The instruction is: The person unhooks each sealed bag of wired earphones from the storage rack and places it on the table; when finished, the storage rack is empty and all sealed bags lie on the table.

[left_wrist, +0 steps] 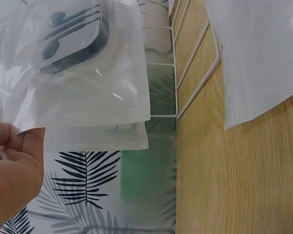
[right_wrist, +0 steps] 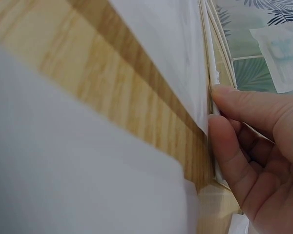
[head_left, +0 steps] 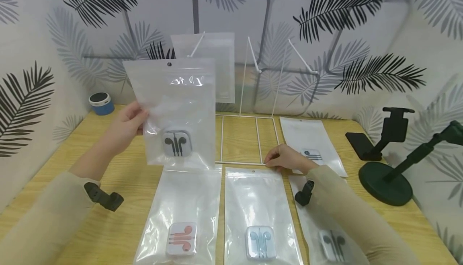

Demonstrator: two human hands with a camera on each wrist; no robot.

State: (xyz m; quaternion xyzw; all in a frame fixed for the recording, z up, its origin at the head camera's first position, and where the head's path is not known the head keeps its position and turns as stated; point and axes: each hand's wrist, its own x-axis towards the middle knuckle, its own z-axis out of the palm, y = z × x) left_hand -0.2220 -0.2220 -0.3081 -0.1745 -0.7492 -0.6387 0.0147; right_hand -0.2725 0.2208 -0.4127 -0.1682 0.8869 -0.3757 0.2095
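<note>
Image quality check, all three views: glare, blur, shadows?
Head: hard white glints below the top seal of the held bag, though its earphones stay readable; left wrist: small glints on that bag's clear film; right wrist: near white surface at lower left soft and featureless, a darker shadow band across the wood tabletop, right hand crisper.

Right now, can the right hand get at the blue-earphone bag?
Probably yes: the blue-earphone bag lies flat just on the person's side of the right hand, nothing lying on it. That hand pinches the rack, so it would likely have to let go first.
</note>
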